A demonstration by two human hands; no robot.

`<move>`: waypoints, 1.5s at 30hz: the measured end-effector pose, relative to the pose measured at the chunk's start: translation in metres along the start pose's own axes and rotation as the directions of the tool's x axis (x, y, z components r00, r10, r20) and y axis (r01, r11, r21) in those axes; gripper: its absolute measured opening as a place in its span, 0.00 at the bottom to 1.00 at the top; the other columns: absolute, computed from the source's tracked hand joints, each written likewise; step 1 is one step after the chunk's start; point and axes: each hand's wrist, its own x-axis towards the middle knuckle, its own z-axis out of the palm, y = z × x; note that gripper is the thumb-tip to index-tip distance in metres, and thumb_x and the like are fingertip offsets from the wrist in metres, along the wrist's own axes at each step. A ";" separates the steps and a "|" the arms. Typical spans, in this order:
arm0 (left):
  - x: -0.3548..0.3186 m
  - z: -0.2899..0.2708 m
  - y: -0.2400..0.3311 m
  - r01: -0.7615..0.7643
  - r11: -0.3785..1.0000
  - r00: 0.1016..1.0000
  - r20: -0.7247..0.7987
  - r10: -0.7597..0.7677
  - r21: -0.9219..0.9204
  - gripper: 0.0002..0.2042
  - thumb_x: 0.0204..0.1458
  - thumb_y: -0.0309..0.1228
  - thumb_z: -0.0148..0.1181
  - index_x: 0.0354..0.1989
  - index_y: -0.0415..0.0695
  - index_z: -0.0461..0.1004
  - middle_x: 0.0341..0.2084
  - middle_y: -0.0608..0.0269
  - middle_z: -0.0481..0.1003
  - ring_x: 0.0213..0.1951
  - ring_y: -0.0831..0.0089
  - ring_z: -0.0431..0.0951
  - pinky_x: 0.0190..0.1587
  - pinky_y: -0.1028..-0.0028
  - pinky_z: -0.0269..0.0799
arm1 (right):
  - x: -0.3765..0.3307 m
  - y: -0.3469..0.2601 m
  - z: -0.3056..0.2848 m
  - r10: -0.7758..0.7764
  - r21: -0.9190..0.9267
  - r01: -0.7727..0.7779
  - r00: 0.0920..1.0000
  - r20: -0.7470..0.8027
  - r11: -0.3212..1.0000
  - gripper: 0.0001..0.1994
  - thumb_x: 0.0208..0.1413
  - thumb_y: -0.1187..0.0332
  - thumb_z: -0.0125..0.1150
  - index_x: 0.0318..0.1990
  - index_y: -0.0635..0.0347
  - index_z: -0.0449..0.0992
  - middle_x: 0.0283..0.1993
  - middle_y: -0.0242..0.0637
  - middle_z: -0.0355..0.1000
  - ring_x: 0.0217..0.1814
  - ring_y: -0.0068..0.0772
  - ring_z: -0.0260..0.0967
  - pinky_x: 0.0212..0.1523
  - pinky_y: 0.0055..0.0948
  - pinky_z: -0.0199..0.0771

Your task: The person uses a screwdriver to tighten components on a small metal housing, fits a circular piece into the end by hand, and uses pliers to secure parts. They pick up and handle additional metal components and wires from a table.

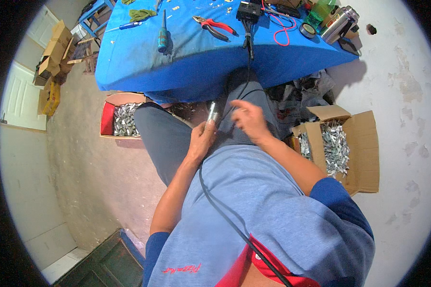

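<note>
My left hand point(203, 138) is closed around a shiny silvery metal piece point(212, 111), which sticks out past the thumb above my lap. Its exact kind is too small to make out. A short distance to the right, my right hand point(248, 120) hovers over my thigh, blurred by motion, with its index finger toward the left hand. Whether anything sits in its fingers I cannot see. To the left of my knees, a box with a red inner flap point(108, 117) holds many small silvery metal pieces point(125, 119). More of these metal pieces point(335, 148) fill an open cardboard box point(364, 153) on the right.
On the blue-covered table point(187, 62) lie red-handled pliers point(215, 27), a teal-handled screwdriver point(163, 40), a tape roll point(308, 30), a steel flask point(340, 24) and a black cable hub point(249, 12). A black cable point(225, 215) runs down my shirt. Dark plastic bags point(301, 95) lie under the table.
</note>
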 end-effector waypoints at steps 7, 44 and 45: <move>-0.006 0.001 0.010 0.055 0.985 0.998 -0.002 -0.057 -0.166 0.24 0.59 0.53 0.51 0.28 0.41 0.68 0.13 0.72 0.61 0.15 0.83 0.58 0.17 0.81 0.50 | -0.061 0.032 -0.252 -0.751 -0.926 -0.289 0.547 -0.369 0.244 0.15 0.56 0.64 0.57 0.46 0.65 0.76 0.43 0.48 0.75 0.44 0.40 0.72 0.48 0.32 0.70; -0.007 0.013 0.015 0.024 0.914 0.991 -0.132 0.032 0.404 0.21 0.55 0.43 0.56 0.37 0.31 0.74 0.23 0.52 0.75 0.29 0.71 0.74 0.34 0.68 0.70 | 0.023 0.023 0.034 0.058 -0.136 -0.021 0.960 0.272 0.990 0.15 0.52 0.73 0.49 0.47 0.67 0.71 0.38 0.36 0.73 0.39 0.23 0.69 0.39 0.24 0.70; -0.008 0.013 0.016 0.011 0.920 0.991 -0.127 0.043 0.392 0.20 0.56 0.42 0.56 0.37 0.31 0.74 0.23 0.56 0.74 0.29 0.73 0.71 0.33 0.69 0.68 | 0.022 0.024 0.033 0.049 -0.089 -0.024 0.956 0.289 0.996 0.15 0.52 0.73 0.49 0.47 0.67 0.71 0.38 0.36 0.73 0.39 0.23 0.69 0.39 0.24 0.70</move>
